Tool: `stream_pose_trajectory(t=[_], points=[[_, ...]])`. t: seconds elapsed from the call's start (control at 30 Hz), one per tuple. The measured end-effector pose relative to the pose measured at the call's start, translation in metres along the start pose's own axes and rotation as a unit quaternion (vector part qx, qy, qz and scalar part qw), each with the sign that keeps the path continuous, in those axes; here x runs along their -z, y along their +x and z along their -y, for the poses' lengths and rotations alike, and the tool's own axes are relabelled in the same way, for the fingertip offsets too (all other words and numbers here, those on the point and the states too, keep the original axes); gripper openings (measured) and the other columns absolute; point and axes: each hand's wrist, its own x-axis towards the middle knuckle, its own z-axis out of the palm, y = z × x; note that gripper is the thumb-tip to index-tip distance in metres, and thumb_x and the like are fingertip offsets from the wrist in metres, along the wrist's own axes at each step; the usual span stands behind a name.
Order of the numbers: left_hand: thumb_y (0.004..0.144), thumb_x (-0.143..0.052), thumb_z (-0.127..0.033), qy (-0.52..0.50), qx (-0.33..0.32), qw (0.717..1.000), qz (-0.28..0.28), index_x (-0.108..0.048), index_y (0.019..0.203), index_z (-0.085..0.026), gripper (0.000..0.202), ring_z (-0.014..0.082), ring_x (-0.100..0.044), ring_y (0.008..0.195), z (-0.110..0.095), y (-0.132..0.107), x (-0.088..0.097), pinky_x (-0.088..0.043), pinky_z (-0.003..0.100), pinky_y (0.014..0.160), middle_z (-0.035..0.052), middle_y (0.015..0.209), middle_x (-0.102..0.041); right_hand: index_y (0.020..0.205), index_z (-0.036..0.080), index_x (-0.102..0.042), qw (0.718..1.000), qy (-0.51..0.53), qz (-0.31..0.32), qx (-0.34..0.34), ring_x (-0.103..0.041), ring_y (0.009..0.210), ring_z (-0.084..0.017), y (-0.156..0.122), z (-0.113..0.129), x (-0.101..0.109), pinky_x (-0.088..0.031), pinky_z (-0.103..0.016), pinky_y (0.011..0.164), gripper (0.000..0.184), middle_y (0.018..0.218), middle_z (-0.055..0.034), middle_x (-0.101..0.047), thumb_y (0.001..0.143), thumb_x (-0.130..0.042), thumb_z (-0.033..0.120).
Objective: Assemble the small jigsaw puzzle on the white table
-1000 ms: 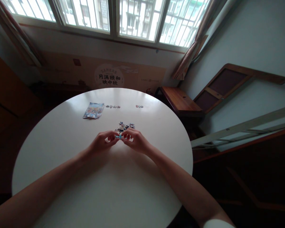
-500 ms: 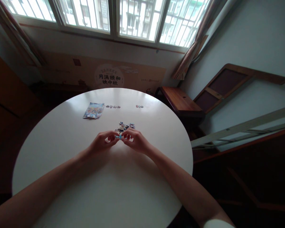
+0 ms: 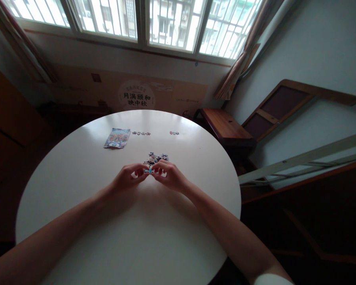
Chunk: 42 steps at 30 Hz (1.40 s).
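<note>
Between the fingertips of both hands is a small light-blue jigsaw puzzle piece [image 3: 150,171]. My left hand [image 3: 129,176] pinches it from the left, thumb and index finger closed. From the right, my right hand [image 3: 169,176] grips it in a similar pinch. Just beyond the fingers lies a loose heap of puzzle pieces [image 3: 157,158], partly covered by the hands. Whether the held part is one piece or two joined is too small to tell.
A round white table [image 3: 112,237] bears everything. Farther back lie a printed picture packet [image 3: 117,138], a row of puzzle pieces [image 3: 141,133] and a smaller cluster of pieces [image 3: 174,133]. A wooden bench [image 3: 225,124] stands behind the table at right.
</note>
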Motion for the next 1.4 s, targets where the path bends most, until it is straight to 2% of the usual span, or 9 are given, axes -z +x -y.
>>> stream_pose_trajectory(t=[1.13,1.4], points=[[0.082,-0.061,-0.024,0.012,0.008,1.0,0.001,-0.066,0.089,-0.014,0.013,0.0063,-0.052,0.052,0.0017,-0.0014,-0.0013,-0.044,0.015,0.053,-0.0034,0.058,-0.058,0.09,0.017,-0.063,1.0,0.004,-0.002,0.005,-0.056,0.067,-0.01,0.0002,0.0019,0.0011,-0.046,-0.024,0.066,0.009,0.081,-0.0015,-0.06,0.084,-0.059,0.023],[0.082,-0.06,-0.022,0.011,-0.012,1.0,-0.003,-0.066,0.09,-0.015,0.012,0.0057,-0.052,0.051,0.0045,-0.0012,-0.0017,-0.043,0.015,0.053,-0.0044,0.057,-0.057,0.09,0.017,-0.064,1.0,0.002,-0.002,-0.001,-0.056,0.067,-0.01,0.0007,0.0004,0.0001,-0.047,-0.024,0.066,0.01,0.081,-0.0016,-0.06,0.084,-0.059,0.024]])
